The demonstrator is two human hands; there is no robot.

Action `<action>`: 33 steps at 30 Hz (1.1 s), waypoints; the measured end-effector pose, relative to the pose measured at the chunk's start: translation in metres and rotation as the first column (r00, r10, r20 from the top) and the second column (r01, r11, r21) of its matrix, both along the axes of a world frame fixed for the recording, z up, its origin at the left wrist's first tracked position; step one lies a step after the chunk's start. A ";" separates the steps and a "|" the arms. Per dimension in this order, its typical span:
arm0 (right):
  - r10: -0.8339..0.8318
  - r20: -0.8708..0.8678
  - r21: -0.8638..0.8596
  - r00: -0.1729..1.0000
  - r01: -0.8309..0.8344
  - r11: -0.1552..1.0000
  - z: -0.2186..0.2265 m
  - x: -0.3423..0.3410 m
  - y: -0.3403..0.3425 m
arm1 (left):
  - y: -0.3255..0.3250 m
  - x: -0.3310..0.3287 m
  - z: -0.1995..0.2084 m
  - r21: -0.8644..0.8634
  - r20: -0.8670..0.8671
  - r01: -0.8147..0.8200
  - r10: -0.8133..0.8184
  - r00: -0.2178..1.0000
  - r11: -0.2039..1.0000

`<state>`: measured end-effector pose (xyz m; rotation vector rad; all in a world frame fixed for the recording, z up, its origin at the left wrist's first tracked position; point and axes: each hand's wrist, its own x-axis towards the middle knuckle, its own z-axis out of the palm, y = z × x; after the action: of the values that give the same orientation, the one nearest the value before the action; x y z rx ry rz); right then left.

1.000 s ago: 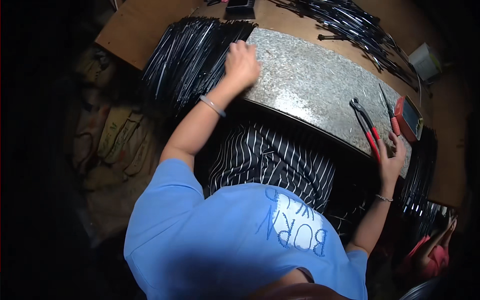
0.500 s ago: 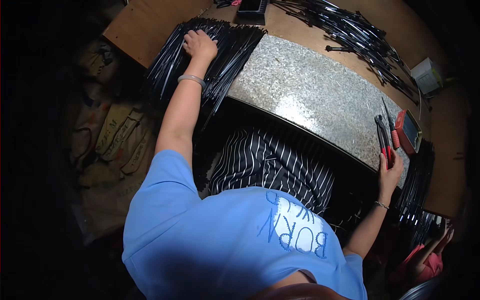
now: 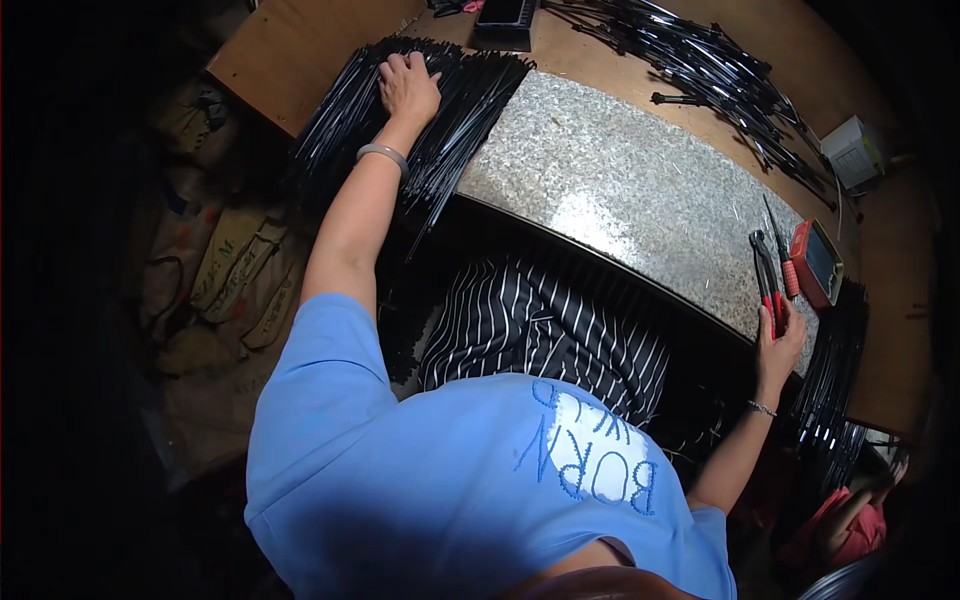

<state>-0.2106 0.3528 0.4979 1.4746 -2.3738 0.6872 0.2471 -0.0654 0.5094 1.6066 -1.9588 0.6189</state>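
Note:
My left hand (image 3: 409,88) rests on a thick pile of long, thin black rods (image 3: 465,120) at the left end of the work surface. Its fingers are apart over the rods, and none is lifted in them. At the right end of the speckled stone slab (image 3: 620,150), my right hand (image 3: 782,340) is closed round the red handles of a pair of pliers (image 3: 764,270). The pliers' dark jaws point away from me. Just right of them lies a thin pointed tool with a red grip (image 3: 790,278), beside a red tray (image 3: 817,264).
More black rods (image 3: 700,70) lie loosely at the back right, near a white box (image 3: 853,155). A dark container (image 3: 503,25) stands at the back. Further rods (image 3: 835,350) hang at the right edge. Another person's red sleeve (image 3: 855,530) shows at lower right.
My left hand has shifted slightly right and away from me over the pile, its fingers spreading a little. My right hand and the pliers have not moved.

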 end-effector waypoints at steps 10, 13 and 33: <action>0.017 -0.004 0.003 1.000 -0.017 1.000 -0.002 -0.003 -0.001 | -0.023 0.014 0.029 0.163 0.059 0.083 -0.094 0.994 0.983; 0.014 0.002 0.001 1.000 -0.014 1.000 -0.001 -0.002 0.000 | -0.025 0.014 0.060 0.301 0.078 0.003 -0.028 0.997 0.954; -0.008 0.015 0.010 1.000 0.007 1.000 0.001 0.002 -0.001 | -0.054 -0.058 0.107 0.466 0.099 0.251 -0.332 0.938 0.848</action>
<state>-0.2089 0.3519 0.4986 1.4687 -2.3954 0.6881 0.1889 -0.1196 0.6165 1.4859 -2.5607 0.1938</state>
